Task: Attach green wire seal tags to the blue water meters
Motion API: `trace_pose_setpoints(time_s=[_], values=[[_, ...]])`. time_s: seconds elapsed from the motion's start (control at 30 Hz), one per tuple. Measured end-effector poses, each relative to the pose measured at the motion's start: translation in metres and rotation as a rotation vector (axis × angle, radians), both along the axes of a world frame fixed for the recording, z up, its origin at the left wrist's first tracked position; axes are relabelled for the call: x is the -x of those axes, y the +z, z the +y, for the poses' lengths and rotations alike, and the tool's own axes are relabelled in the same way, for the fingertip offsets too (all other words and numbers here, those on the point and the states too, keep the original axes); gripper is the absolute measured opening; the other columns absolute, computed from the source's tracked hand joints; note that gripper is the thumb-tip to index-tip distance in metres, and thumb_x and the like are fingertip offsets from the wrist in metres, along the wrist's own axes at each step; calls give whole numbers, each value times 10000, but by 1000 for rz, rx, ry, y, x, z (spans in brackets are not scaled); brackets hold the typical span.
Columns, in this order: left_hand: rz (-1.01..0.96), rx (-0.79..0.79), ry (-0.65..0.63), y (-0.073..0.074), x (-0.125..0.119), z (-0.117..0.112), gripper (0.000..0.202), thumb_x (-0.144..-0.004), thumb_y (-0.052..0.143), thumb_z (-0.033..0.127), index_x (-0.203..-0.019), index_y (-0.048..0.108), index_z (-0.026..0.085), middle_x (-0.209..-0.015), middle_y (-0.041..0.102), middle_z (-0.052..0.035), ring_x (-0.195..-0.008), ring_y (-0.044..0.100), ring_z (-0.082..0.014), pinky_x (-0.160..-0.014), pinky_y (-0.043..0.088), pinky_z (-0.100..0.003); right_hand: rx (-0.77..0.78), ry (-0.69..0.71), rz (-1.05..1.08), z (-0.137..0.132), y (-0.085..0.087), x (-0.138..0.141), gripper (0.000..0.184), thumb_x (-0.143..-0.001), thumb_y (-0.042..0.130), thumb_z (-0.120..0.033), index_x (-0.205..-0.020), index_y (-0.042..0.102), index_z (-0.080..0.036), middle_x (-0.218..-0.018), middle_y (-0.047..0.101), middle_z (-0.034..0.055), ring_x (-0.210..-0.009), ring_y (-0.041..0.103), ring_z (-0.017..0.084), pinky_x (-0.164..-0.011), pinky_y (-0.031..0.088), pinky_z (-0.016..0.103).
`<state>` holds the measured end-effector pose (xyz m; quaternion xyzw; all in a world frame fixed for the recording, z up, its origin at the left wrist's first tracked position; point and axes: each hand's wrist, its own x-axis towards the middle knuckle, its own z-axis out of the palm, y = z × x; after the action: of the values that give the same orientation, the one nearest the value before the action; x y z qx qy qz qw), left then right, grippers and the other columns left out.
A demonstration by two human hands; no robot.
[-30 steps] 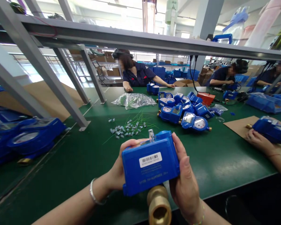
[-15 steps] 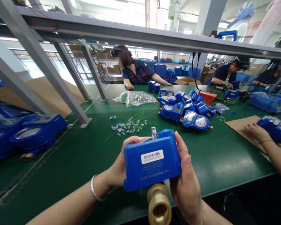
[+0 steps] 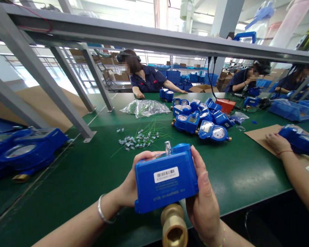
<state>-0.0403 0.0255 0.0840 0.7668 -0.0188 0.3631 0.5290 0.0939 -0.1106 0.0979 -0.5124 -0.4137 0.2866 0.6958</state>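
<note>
Between both hands is a blue water meter (image 3: 167, 188), held above the near edge of the green table. Its side with a white barcode label faces me, and a brass pipe end points down toward me. My left hand (image 3: 128, 178) grips the left end, its fingers partly hidden behind the casing. My right hand (image 3: 204, 202) is wrapped round the right end, thumb along the side. A small clear piece sticks up from the meter's top. Just beyond lies a pile of small grey seals (image 3: 139, 139) with thin green wires.
Several blue water meters (image 3: 213, 132) are heaped mid-table, and more blue meters (image 3: 23, 151) lie at left beside metal shelf posts (image 3: 74, 103). A clear plastic bag (image 3: 145, 108) lies behind the seals. At right, a co-worker's hand (image 3: 278, 144) touches a meter on cardboard. Other people sit across the table.
The camera view has shifted slightly to the right. Both hands keep hold of the water meter in nearly the same pose. The co-worker's meter at right sits a little further into view.
</note>
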Motion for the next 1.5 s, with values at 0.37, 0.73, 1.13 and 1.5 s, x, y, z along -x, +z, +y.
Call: trace_pose_setpoints(time_s=[0.37,0.73,1.13,1.5], values=[[42,17,-80,-3,-21,13,928,-550,822,159,-1293,291,327,-1357,391,-103,-1205,454,-340,-962,443,-500,-158,55,300,11,-21,-14,528,-912,247,-544,-1391,275,-324,-1443,339,-6,-1310,347,243,-1078,295,479],[98,-716,-29,-64,-66,72,694,-757,649,180,-1293,240,343,-1366,434,-101,-1333,290,-259,-1045,334,-475,98,224,-46,5,-123,-82,613,-904,433,-429,-1428,123,-355,-1524,116,-24,-1401,69,193,-1140,60,455],[701,-920,642,-27,-34,110,454,-852,479,190,-1301,411,201,-1401,393,-135,-1309,322,-282,-1098,164,-529,195,144,-30,3,-133,-85,614,-925,399,-379,-1429,50,-358,-1531,74,13,-1390,147,207,-1122,177,455],[1252,-630,1170,17,77,136,375,-937,304,361,-905,616,154,-734,626,-80,-626,611,-240,-557,494,-383,-9,-563,-338,-4,-123,-65,507,-848,533,-290,-1321,362,-227,-1335,407,128,-1215,425,294,-1003,339,554]])
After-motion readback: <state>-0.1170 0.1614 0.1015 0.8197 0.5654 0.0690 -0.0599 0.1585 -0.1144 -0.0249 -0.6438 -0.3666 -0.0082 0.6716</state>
